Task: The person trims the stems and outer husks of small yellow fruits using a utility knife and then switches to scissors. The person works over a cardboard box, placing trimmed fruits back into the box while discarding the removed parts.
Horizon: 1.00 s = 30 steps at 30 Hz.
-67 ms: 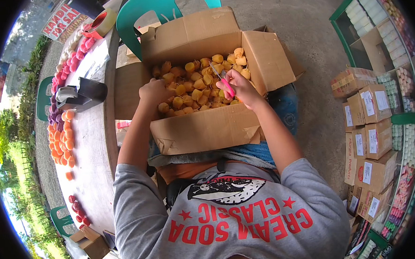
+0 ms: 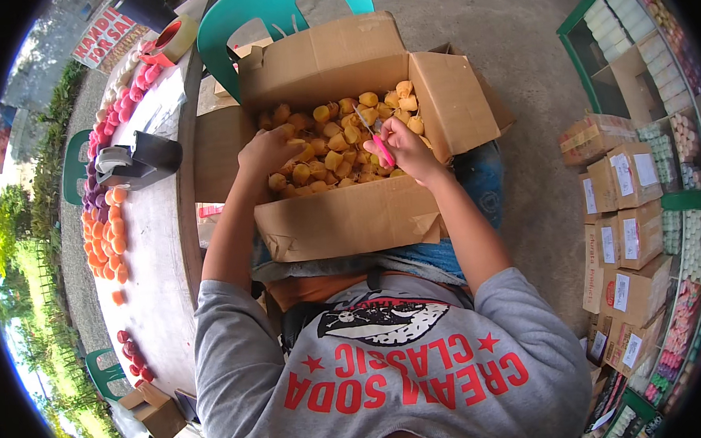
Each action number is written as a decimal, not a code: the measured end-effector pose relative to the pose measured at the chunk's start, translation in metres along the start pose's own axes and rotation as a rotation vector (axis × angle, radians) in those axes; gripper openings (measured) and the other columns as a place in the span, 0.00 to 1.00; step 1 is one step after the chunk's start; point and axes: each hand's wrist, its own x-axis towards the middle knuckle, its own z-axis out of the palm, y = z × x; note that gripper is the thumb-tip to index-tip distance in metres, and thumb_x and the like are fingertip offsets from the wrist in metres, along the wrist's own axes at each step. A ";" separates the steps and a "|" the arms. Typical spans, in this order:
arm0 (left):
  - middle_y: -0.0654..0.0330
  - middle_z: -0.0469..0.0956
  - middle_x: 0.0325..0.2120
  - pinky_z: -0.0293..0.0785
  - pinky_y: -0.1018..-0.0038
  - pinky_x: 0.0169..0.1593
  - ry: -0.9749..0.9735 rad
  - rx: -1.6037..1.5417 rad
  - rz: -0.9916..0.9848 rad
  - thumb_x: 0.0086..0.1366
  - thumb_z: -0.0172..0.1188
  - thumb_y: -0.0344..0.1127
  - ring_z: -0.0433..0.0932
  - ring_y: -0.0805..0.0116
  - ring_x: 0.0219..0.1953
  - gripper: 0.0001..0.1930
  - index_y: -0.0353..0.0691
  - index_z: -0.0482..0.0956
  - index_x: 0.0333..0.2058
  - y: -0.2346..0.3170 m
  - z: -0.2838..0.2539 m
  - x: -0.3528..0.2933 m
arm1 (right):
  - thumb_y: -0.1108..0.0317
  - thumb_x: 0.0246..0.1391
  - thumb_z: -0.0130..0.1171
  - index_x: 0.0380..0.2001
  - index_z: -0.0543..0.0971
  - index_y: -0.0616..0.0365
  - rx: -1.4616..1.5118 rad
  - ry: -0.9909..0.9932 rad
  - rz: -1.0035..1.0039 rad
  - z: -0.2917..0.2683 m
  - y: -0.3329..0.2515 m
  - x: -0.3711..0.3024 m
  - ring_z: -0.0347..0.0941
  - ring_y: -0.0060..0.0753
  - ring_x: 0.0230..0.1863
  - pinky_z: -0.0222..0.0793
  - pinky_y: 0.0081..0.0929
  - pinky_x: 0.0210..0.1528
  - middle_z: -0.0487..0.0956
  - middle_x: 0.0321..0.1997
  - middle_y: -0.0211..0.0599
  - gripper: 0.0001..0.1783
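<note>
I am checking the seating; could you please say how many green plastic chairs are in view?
3: one teal-green plastic chair beyond the open brown cardboard box; an upper green chair and a lower green chair left of the pale table; more may be hidden.

Bright daylight glows on the left over lush greenery and a grey gravel strip; green chairs stand there, just past this long pale table. Ahead, a teal chair on grey concrete floor; right, green-framed shelving.
</note>
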 end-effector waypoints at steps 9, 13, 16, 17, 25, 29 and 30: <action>0.72 0.72 0.33 0.62 0.82 0.24 -0.371 -1.951 -0.017 0.60 0.51 0.66 0.71 0.81 0.27 0.23 0.57 0.71 0.43 0.039 0.043 -0.018 | 0.46 0.40 0.70 0.29 0.63 0.55 -0.987 0.285 -0.591 0.027 -0.001 -0.012 0.67 0.36 0.20 0.57 0.33 0.28 0.69 0.18 0.31 0.30; 0.71 0.71 0.29 0.64 0.80 0.27 -0.380 -1.900 0.062 0.59 0.52 0.66 0.70 0.80 0.27 0.26 0.52 0.70 0.44 0.054 0.063 -0.028 | 0.46 0.39 0.70 0.29 0.63 0.55 -0.957 0.312 -0.507 0.028 -0.005 -0.011 0.67 0.39 0.21 0.57 0.33 0.29 0.70 0.19 0.32 0.31; 0.69 0.72 0.29 0.65 0.79 0.28 -0.419 -1.843 0.026 0.60 0.53 0.65 0.70 0.78 0.27 0.25 0.52 0.70 0.43 0.058 0.061 -0.034 | 0.50 0.39 0.72 0.29 0.61 0.54 -0.900 0.329 -0.530 0.028 -0.002 -0.009 0.65 0.36 0.20 0.58 0.31 0.27 0.68 0.18 0.33 0.30; 0.68 0.72 0.29 0.65 0.78 0.28 -0.563 -1.833 0.103 0.60 0.54 0.63 0.71 0.76 0.28 0.23 0.52 0.70 0.42 0.048 0.065 -0.025 | 0.53 0.40 0.72 0.29 0.61 0.54 -0.787 0.307 -0.472 0.027 -0.002 -0.009 0.64 0.32 0.20 0.58 0.29 0.26 0.66 0.18 0.31 0.29; 0.68 0.73 0.31 0.64 0.79 0.29 -0.423 -1.664 0.108 0.60 0.54 0.60 0.70 0.77 0.30 0.24 0.48 0.70 0.45 0.056 0.063 -0.033 | 0.63 0.45 0.71 0.28 0.59 0.52 -0.228 0.046 -0.300 0.008 0.015 0.001 0.58 0.15 0.19 0.55 0.18 0.21 0.61 0.20 0.23 0.26; 0.67 0.73 0.33 0.65 0.78 0.29 -0.397 -1.635 0.169 0.60 0.55 0.55 0.70 0.77 0.30 0.22 0.47 0.70 0.45 0.058 0.061 -0.038 | 0.62 0.48 0.69 0.29 0.58 0.49 0.209 -0.171 -0.001 0.004 -0.004 -0.006 0.62 0.14 0.19 0.57 0.14 0.22 0.64 0.20 0.22 0.25; 0.67 0.72 0.33 0.65 0.78 0.29 -0.406 -1.619 0.193 0.60 0.56 0.54 0.70 0.77 0.30 0.21 0.47 0.70 0.46 0.058 0.061 -0.038 | 0.60 0.48 0.68 0.29 0.58 0.49 0.208 -0.191 0.008 0.002 -0.006 -0.006 0.63 0.15 0.19 0.58 0.14 0.22 0.64 0.20 0.22 0.24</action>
